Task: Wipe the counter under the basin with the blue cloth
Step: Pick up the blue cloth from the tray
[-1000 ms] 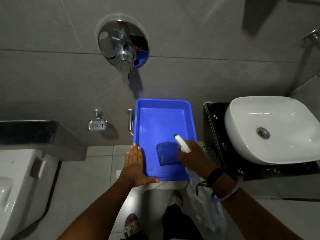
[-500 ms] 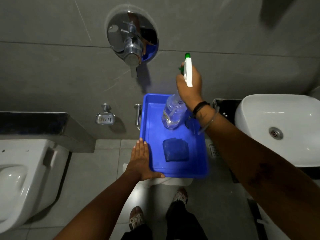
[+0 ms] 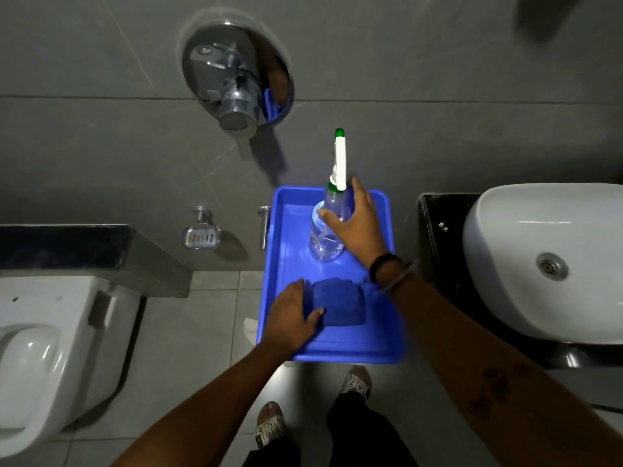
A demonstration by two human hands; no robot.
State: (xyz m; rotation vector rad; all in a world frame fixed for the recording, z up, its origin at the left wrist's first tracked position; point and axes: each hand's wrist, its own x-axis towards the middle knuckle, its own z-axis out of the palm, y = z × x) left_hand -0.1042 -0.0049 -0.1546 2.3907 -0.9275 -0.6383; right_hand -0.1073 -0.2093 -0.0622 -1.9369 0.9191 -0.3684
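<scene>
At far left, a white toilet below a dark ledge; centre, a blue tray holding the folded blue cloth — the left hand lies on its near-left edge, grip open. Right hand — grip loosely around an upright clear spray bottle. Far right, the white basin on the black bench.

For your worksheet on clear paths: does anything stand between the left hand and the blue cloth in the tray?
Nothing visible does. The left hand already touches the blue cloth in the tray.
</scene>
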